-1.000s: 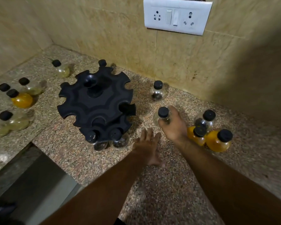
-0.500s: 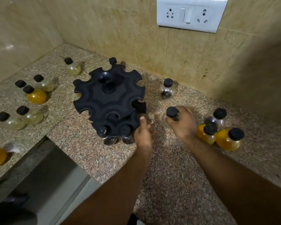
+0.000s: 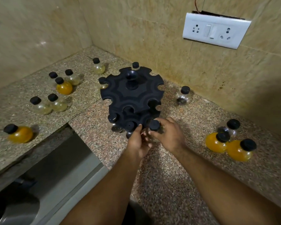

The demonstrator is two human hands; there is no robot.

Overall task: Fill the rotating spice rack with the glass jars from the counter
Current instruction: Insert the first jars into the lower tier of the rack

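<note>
one jar (image 3: 154,125) newly at rack (image 3: 131,96)

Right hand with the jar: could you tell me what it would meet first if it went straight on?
Probably the lower tier of the black spice rack, right ahead of the right hand and its black-capped jar. The left hand sits beside that line; depth is hard to judge.
</note>
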